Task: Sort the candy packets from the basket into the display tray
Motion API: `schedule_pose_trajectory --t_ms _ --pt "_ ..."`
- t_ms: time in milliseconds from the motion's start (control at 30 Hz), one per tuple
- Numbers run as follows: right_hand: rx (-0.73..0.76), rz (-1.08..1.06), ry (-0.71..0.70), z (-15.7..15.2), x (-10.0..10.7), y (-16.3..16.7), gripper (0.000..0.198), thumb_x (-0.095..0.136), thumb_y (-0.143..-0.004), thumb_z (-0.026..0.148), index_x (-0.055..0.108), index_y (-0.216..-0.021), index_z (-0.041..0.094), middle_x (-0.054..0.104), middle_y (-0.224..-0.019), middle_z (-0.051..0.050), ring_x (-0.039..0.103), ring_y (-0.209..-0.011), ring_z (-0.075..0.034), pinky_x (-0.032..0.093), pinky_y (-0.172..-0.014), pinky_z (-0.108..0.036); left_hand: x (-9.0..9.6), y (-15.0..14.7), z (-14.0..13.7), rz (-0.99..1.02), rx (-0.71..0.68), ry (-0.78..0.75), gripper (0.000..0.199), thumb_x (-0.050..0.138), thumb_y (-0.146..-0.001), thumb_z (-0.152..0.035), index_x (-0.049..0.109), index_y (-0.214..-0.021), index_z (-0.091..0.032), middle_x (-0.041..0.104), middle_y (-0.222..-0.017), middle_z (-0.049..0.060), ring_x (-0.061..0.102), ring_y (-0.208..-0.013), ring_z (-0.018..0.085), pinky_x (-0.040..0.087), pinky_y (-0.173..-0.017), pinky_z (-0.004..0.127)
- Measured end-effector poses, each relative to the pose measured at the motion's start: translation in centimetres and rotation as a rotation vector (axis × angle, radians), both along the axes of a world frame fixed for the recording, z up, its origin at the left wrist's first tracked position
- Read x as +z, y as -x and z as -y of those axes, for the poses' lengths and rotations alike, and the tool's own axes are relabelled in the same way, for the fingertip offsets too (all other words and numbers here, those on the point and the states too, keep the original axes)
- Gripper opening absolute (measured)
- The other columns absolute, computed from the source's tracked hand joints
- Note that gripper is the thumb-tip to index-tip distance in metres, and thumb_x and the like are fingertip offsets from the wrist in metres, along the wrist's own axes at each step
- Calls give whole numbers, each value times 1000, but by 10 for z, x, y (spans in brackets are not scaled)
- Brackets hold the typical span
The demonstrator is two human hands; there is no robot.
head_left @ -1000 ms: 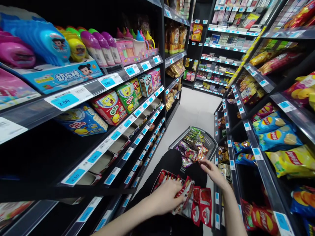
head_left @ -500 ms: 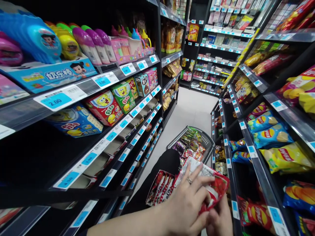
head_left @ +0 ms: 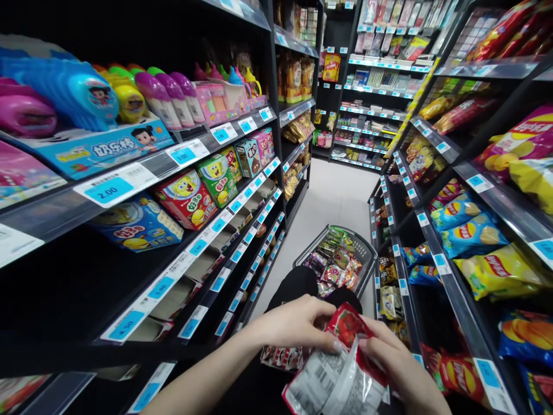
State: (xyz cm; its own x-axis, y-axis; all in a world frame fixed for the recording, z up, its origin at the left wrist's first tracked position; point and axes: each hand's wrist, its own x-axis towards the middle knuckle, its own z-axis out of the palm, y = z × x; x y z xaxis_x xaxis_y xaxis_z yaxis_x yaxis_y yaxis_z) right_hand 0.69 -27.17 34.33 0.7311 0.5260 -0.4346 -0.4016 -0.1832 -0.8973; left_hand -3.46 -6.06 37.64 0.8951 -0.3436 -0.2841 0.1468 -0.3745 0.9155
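Both of my hands hold one red snack packet low in the middle of the view, its grey printed back turned up toward me. My left hand pinches the packet's top edge from the left. My right hand grips it from the right side. Under the hands lie more red packets on my dark-trousered lap. Just beyond my knees a grey shopping basket stands on the floor, filled with several colourful snack packs.
Black shelves line a narrow aisle. On the left are toy candy bottles and cartoon biscuit boxes behind blue price tags. On the right are crisp bags. Pale floor runs to more shelving at the far end.
A second ago my left hand lay on the lap packets and my right reached toward the basket. Both hands then lifted one red packet and turned it so its back faces me.
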Motion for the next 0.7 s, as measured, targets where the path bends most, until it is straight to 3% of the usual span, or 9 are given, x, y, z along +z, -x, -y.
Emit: schedule_pose_trajectory --t_ms 100,233,333,400,500,600,700 --pt "103 -156 -231 -1 2 -12 43 62 -69 45 63 -106 24 65 -108 -7 60 -98 -28 44 -86 -42 -11 4 0 -84 57 93 22 64 -71 -32 69 -80 -12 54 -58 -5 42 -53 7 31 -49 16" --pt "-108 -158 -588 -6 -15 -8 72 44 -67 76 54 -114 23 61 -114 -15 60 -99 -32 47 -81 -47 -27 7 6 -71 396 414 29 65 -70 -38 66 -72 -9 58 -59 -1 48 -55 9 37 -53 19" --pt "-261 -40 -596 -17 -36 8 90 64 -57 68 36 -130 25 56 -120 -17 59 -101 -33 50 -77 -46 -39 11 19 24 667 565 37 65 -71 -43 65 -87 -10 66 -70 4 57 -60 15 45 -58 25" --pt "-340 32 -530 -24 -48 18 97 73 -59 54 22 -137 28 55 -122 -16 59 -104 -32 50 -80 -46 -46 16 27 56 746 582 42 64 -72 -44 63 -96 -10 69 -81 8 62 -68 20 49 -66 31" --pt "-436 145 -455 -23 -54 25 87 71 -68 41 20 -137 30 55 -126 -13 56 -110 -29 47 -89 -45 -48 26 28 53 691 574 53 69 -67 -43 58 -109 -12 67 -99 12 62 -88 26 48 -83 37" --pt "-411 228 -356 -8 -48 26 67 72 -68 33 41 -127 30 58 -124 -9 57 -109 -26 47 -90 -40 -41 34 11 59 491 690 73 70 -65 -45 41 -127 -20 59 -115 13 60 -98 27 46 -87 40" --pt "-369 273 -252 8 -34 28 45 73 -68 31 59 -110 26 66 -111 -9 63 -99 -25 51 -84 -34 -29 37 -7 53 401 717 84 71 -67 -38 24 -136 -30 52 -124 12 60 -96 24 48 -82 38"
